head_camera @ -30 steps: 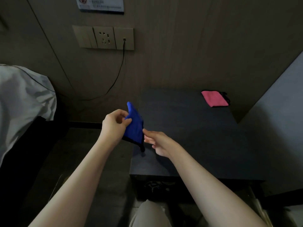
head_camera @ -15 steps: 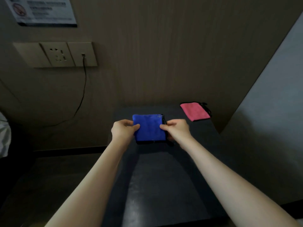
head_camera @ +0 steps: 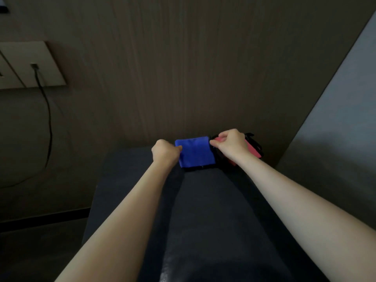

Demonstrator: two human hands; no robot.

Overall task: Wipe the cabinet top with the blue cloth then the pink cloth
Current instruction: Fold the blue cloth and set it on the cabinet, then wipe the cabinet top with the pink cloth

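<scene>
So the wood-grain wall [head_camera: 183, 68] fills most of the view, with a lighter grey panel [head_camera: 335, 139] running along the right side. In front of the wall sits the dark cabinet [head_camera: 203, 220], its top stretching from the bottom of the view up to the wall, and both bare forearms reach out over it toward the far edge. On the wall at the left there's a beige socket plate [head_camera: 26, 66] with a black cable [head_camera: 47, 123] plugged in, hanging down and curving off to the left. The blue cloth [head_camera: 194, 152] is folded into a rectangle and sits at the far edge of the cabinet top, right up by the wall, with a dark trim showing along its near edge. The left hand [head_camera: 164, 153] has its fingers curled in and pinches the cloth's left edge, and the right hand [head_camera: 231, 146] pinches the right edge the same way, so the cloth is stretched between them. Can't really tell if it's pressed flat on the top or lifted a little. The pink cloth [head_camera: 253, 149] lies in the far right corner, mostly hidden behind the right hand, just beside the blue one.
</scene>
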